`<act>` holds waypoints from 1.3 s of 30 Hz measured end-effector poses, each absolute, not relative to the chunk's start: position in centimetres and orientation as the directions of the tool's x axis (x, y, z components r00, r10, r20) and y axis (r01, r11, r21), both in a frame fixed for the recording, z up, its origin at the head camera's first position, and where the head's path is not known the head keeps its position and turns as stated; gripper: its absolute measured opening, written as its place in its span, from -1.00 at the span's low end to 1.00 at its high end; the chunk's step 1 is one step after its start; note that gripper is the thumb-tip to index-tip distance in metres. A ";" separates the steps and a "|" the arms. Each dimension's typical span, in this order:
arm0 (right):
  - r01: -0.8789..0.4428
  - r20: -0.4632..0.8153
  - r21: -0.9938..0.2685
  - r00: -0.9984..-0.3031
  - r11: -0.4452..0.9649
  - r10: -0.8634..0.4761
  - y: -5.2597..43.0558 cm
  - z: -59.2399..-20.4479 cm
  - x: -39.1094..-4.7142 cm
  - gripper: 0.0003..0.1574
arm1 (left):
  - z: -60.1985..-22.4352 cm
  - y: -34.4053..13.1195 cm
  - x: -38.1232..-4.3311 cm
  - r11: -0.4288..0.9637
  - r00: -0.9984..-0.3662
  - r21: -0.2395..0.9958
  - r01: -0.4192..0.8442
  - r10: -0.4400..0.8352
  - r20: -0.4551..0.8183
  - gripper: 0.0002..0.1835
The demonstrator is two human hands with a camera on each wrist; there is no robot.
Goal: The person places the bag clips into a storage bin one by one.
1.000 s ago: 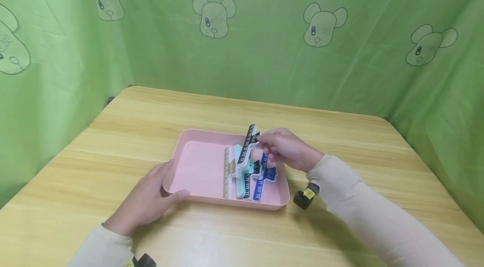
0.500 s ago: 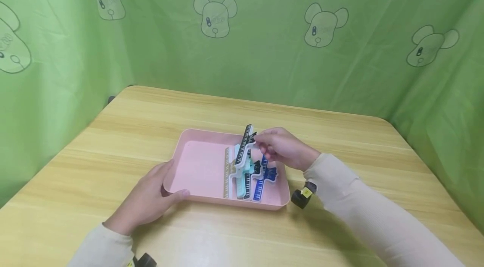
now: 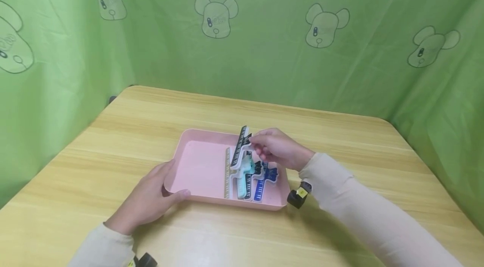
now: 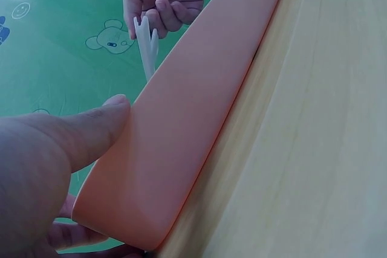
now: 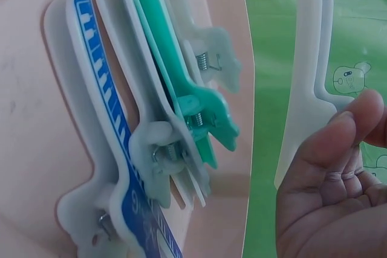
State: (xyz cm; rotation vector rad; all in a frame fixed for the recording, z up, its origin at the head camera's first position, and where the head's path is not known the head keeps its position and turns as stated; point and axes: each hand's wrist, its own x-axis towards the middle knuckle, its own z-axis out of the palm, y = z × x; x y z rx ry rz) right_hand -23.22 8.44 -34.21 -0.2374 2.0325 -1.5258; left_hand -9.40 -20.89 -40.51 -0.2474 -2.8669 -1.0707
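A pink tray sits on the table, its near left corner between the thumb and fingers of my left hand. My right hand pinches a black-and-white clip with a piano-key pattern by its handle end, tilted above the tray. Below it, inside the tray, lie a gold clip, a turquoise clip, another black clip and a blue clip, side by side and partly overlapping. In the right wrist view, the pinched clip shows its pale side, and springs show on the lying clips.
The wooden table reaches back to a green curtain printed with bear heads, which also closes off both sides. A black wrist camera hangs under the right sleeve, close to the tray's near right corner.
My right hand has shifted a little to the left, carrying the black-and-white clip over toward the gold clip. The left hand and the tray stay in place.
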 end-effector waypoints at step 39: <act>0.150 -0.312 -0.935 -0.781 0.322 -0.540 5.8 -35.3 -23.1 -0.70 | -40.5 -20.8 -9.5 0.753 -0.988 0.640 0.153 0.113 0.103 -0.03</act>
